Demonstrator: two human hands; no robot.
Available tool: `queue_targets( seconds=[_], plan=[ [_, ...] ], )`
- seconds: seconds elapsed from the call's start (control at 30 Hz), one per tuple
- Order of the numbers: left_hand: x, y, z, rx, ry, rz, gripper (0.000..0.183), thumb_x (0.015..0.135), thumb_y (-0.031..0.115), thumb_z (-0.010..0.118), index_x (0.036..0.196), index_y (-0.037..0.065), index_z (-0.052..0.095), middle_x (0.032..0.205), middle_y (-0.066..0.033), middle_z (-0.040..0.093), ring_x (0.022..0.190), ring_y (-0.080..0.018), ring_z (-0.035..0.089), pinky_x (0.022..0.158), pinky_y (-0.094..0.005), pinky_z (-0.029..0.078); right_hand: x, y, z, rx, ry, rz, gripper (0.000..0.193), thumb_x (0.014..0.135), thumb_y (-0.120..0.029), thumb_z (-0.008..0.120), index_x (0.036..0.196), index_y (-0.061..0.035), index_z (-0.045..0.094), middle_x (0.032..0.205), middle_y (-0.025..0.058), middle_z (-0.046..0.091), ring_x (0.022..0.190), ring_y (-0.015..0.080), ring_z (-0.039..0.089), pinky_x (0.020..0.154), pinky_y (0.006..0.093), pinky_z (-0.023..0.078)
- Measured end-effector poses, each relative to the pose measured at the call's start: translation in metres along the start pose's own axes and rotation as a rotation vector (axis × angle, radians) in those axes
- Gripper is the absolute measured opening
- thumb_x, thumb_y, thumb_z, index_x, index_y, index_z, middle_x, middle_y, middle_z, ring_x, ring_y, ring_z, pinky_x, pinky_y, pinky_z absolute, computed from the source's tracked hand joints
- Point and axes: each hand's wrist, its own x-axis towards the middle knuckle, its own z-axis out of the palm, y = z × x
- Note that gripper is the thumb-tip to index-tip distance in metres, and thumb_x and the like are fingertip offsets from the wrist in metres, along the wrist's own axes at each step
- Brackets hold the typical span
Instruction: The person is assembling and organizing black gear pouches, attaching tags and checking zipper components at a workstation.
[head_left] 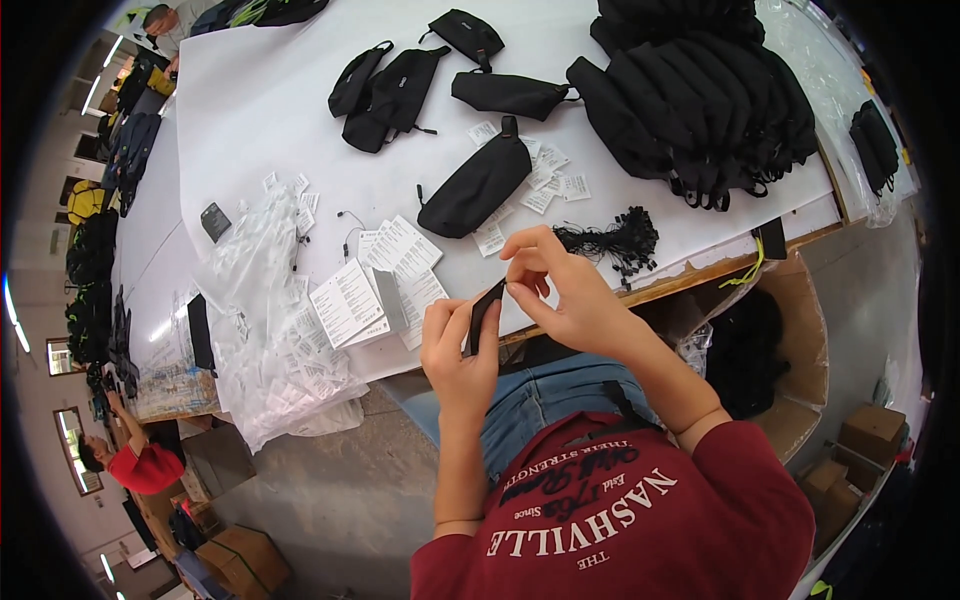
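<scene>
My left hand [461,345] is closed round a small flat black tag [484,318], held just past the table's near edge. At its upper end, my right hand [563,288] pinches with thumb and forefinger; any string there is too small to make out. Just beyond my hands lies a black zipped pouch [478,185] with a wrist loop, resting over small white printed labels [553,178]. A bundle of black tag strings [612,240] sits right of it. To the left are stacks of white printed cards [350,303].
More black pouches [397,92] lie farther back, beside a large pile of them [705,110] at right. A clear plastic bag of labels [270,320] hangs over the front left edge. Under the table stands an open cardboard box [800,340]. Other people [145,468] are at left.
</scene>
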Motion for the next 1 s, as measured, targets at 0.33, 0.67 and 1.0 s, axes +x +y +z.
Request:
queue_targets(
  seconds=[0.33,0.67,1.0],
  plan=[
    [0.000,0.004,-0.003,0.005,-0.009,0.019,0.010,0.078,0.001,0.069,0.085,-0.003,0.063,0.076,-0.0063,0.054,0.066,-0.0160,0.051,0.059,-0.0261,0.040,-0.002,-0.002,0.005,0.006,0.027,-0.022,0.037,0.084,0.001,0.054,0.116,-0.0022,0.037,0.070,0.0063,0.056,0.062,0.0182,0.056,0.059,0.0294,0.043],
    [0.000,0.003,-0.006,0.018,0.019,0.091,0.022,0.075,-0.001,0.071,0.096,0.004,0.069,0.076,-0.0061,0.055,0.065,-0.0176,0.051,0.054,-0.0280,0.039,-0.002,0.003,-0.003,0.022,0.041,0.000,0.016,0.081,-0.005,0.066,0.096,-0.0027,0.063,0.077,0.0038,0.063,0.063,0.0105,0.052,0.061,0.0241,0.043],
    [-0.003,0.008,-0.005,-0.003,0.020,0.038,0.009,0.080,0.000,0.067,0.087,-0.004,0.065,0.079,-0.0073,0.057,0.070,-0.0164,0.054,0.063,-0.0261,0.043,-0.006,0.009,0.000,0.041,0.099,-0.117,0.013,0.082,-0.005,0.066,0.094,-0.0028,0.065,0.079,0.0049,0.063,0.068,0.0129,0.058,0.062,0.0260,0.046]
  ],
)
